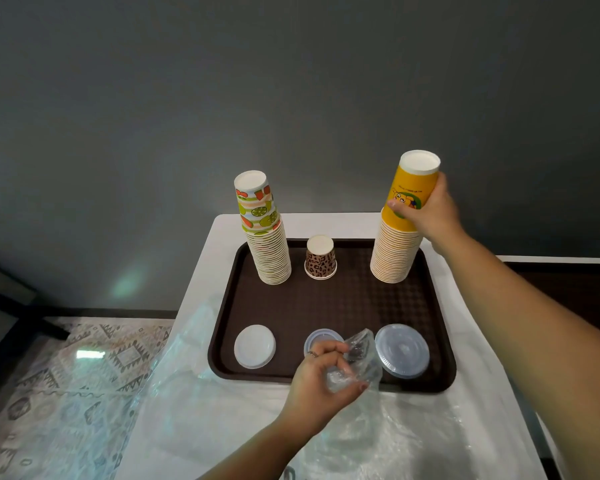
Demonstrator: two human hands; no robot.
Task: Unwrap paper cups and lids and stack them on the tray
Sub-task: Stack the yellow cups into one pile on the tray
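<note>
A dark brown tray point(329, 306) lies on a white table. At its back right stands a tall stack of yellow paper cups point(397, 251), upside down; my right hand point(430, 211) grips the top cup. A fruit-patterned cup stack point(267, 244) stands at the back left, and a single leopard-print cup point(321, 259) sits between them. Along the tray's front lie a white lid point(254, 346), a small clear lid point(321, 337) partly hidden, and a larger clear lid point(402, 349). My left hand point(321, 379) pinches a crumpled clear plastic wrapper point(359, 362) over the front edge.
Loose clear plastic wrapping point(194, 393) is spread over the white table point(219, 230) in front of and left of the tray. A patterned rug point(66, 386) covers the floor at the left. A grey wall rises behind the table.
</note>
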